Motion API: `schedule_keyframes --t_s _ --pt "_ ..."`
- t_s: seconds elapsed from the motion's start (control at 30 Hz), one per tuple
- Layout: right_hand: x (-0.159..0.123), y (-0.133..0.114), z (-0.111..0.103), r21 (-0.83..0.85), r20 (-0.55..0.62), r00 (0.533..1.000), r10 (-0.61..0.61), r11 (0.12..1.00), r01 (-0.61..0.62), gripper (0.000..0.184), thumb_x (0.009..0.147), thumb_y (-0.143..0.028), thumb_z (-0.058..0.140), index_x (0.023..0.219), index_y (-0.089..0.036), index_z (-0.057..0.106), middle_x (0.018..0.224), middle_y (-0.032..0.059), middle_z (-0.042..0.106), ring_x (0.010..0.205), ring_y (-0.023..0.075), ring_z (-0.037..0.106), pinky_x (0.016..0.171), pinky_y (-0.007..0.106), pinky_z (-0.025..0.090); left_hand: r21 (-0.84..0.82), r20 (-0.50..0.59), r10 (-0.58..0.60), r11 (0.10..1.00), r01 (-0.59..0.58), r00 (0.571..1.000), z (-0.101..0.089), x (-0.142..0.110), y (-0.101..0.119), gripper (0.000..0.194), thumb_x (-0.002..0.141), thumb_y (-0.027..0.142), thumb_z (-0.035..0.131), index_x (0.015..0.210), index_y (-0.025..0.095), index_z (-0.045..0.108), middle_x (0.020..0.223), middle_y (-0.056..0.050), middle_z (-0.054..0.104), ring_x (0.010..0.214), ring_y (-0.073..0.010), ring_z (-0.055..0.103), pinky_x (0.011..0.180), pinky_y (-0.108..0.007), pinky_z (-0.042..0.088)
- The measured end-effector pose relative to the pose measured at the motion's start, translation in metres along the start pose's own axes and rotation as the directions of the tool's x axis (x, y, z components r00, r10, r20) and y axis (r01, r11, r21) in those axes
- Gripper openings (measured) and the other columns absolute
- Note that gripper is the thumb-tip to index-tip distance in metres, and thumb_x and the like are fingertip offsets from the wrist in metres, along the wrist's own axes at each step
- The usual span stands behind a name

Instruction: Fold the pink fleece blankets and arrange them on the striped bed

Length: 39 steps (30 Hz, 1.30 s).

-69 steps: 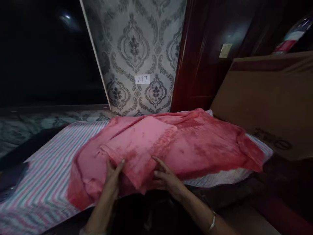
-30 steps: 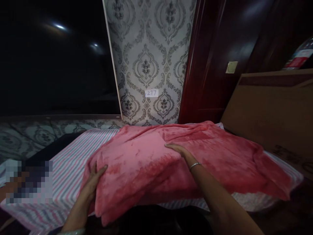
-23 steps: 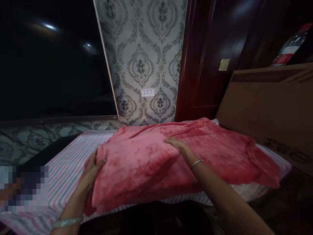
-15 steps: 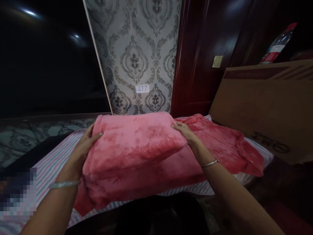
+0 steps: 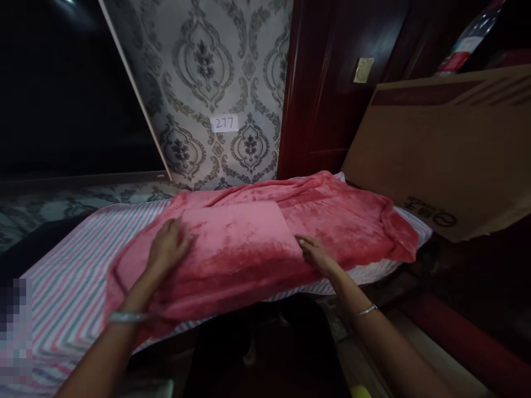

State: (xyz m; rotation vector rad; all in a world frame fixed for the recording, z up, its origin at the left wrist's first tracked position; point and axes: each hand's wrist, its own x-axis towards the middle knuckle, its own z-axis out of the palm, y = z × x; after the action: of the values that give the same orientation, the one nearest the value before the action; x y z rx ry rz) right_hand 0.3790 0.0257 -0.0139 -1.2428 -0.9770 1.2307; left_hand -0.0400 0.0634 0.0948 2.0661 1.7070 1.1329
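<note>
A folded pink plush blanket (image 5: pixel 238 226) lies flat on top of a larger pink plush cloth (image 5: pixel 336 215), which is spread and wrinkled. At the folded blanket's left edge is my left hand (image 5: pixel 168 249), its thumb and fingers apart. By the right edge, my right hand (image 5: pixel 317 255) has its fingers stretched toward the fabric. Neither hand grips the blanket; whether the fingertips touch it is hard to tell. Each wrist wears a bracelet.
A striped sheet (image 5: pixel 78 265) covers the surface under the pink cloth. At right stands a large cardboard box (image 5: pixel 440 143), with a plastic bottle (image 5: pixel 467 47) above its top edge. A dark screen (image 5: pixel 70 94) and a patterned wall (image 5: pixel 224 61) with a "277" label (image 5: pixel 224 122) are behind.
The folded blanket, held up between both hands before, now rests on the spread cloth. Both hands have let go of its sides. My view has tilted downward.
</note>
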Motion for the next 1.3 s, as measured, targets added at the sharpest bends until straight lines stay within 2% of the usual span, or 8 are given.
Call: schedule_keyframes --t_s 0.13,0.27,0.47,0.67,0.87,1.03,1.17,1.3 --pt "-0.01 0.009 0.007 -0.142 -0.056 0.97 -0.237 0.963 0.228 0.055 0.077 -0.062 0.068 0.115 -0.023 0.072 0.117 0.0066 0.073 0.119 0.0263 0.061 0.109 0.043 0.044 0.068 0.329 0.407 0.89 -0.451 0.852 0.054 -0.035 0.062 0.06 0.085 0.029 0.06 0.143 0.016 0.052 0.155 -0.015 0.046 0.147 -0.0328 0.038 0.125 -0.051 0.023" --pt "-0.017 0.014 0.009 -0.18 -0.036 0.959 -0.282 0.945 0.271 0.057 0.078 -0.057 0.065 0.125 -0.025 0.069 0.14 0.0048 0.063 0.137 0.026 0.049 0.122 0.046 0.028 0.102 0.468 0.479 0.806 -0.583 0.743 0.111 -0.059 0.106 0.07 0.082 0.012 0.056 0.151 0.016 0.043 0.159 -0.016 0.042 0.149 -0.0297 0.035 0.125 -0.054 0.021" --pt "-0.018 0.016 0.009 -0.097 0.037 0.958 -0.284 0.953 0.287 0.062 0.075 -0.046 0.065 0.133 -0.027 0.064 0.144 0.0047 0.059 0.137 0.0238 0.05 0.121 0.042 0.031 0.165 0.388 0.407 0.852 -0.497 0.827 0.145 -0.048 0.114 0.062 0.079 0.005 0.048 0.14 0.009 0.056 0.146 -0.02 0.056 0.14 -0.0338 0.048 0.12 -0.055 0.032" --pt "-0.014 0.02 0.011 -0.113 0.012 0.946 -0.323 0.94 0.322 0.057 0.076 -0.048 0.068 0.129 -0.027 0.067 0.144 0.0057 0.06 0.139 0.026 0.047 0.12 0.045 0.031 -0.101 0.106 0.212 0.974 -0.201 0.972 0.148 -0.043 0.102 0.053 0.083 0.015 0.044 0.132 0.015 0.064 0.129 -0.011 0.07 0.121 -0.0273 0.065 0.108 -0.046 0.05" --pt "-0.01 0.026 0.014 -0.121 -0.017 0.925 -0.38 0.919 0.376 0.05 0.077 -0.04 0.065 0.125 -0.027 0.07 0.136 0.0059 0.065 0.13 0.0266 0.055 0.118 0.047 0.034 -0.228 0.118 0.276 0.942 -0.245 0.954 0.163 -0.058 0.099 0.054 0.066 0.013 0.053 0.115 0.021 0.074 0.129 -0.008 0.071 0.128 -0.0304 0.06 0.118 -0.054 0.037" --pt "0.002 0.008 0.015 -0.244 -0.065 0.878 -0.474 0.861 0.447 0.029 0.077 -0.033 0.065 0.103 -0.029 0.079 0.116 0.0059 0.072 0.119 0.0274 0.06 0.115 0.048 0.038 -0.532 0.066 -0.084 0.84 0.106 0.994 0.142 -0.046 0.106 0.039 0.078 0.037 0.057 0.105 0.015 0.074 0.105 -0.01 0.077 0.104 -0.029 0.069 0.101 -0.047 0.052" --pt "0.028 -0.015 0.025 -0.055 -0.118 0.945 -0.307 0.952 0.302 0.021 0.076 -0.031 0.067 0.094 -0.026 0.077 0.11 0.0075 0.072 0.111 0.027 0.064 0.107 0.047 0.047 -0.745 0.099 -0.345 0.596 0.299 0.933 0.121 -0.036 0.116 0.044 0.069 0.048 0.067 0.097 0.014 0.073 0.088 -0.006 0.075 0.091 -0.0237 0.07 0.094 -0.038 0.055" --pt "0.065 -0.033 0.046 0.092 0.046 0.989 -0.138 0.987 0.134 0.03 0.084 -0.043 0.059 0.098 -0.02 0.072 0.088 0.0095 0.074 0.078 0.0238 0.071 0.081 0.046 0.06 -0.714 0.046 -0.316 0.653 0.252 0.948 0.12 -0.04 0.115 0.039 0.07 0.047 0.069 0.092 0.015 0.073 0.087 -0.005 0.075 0.086 -0.0232 0.069 0.086 -0.036 0.057"
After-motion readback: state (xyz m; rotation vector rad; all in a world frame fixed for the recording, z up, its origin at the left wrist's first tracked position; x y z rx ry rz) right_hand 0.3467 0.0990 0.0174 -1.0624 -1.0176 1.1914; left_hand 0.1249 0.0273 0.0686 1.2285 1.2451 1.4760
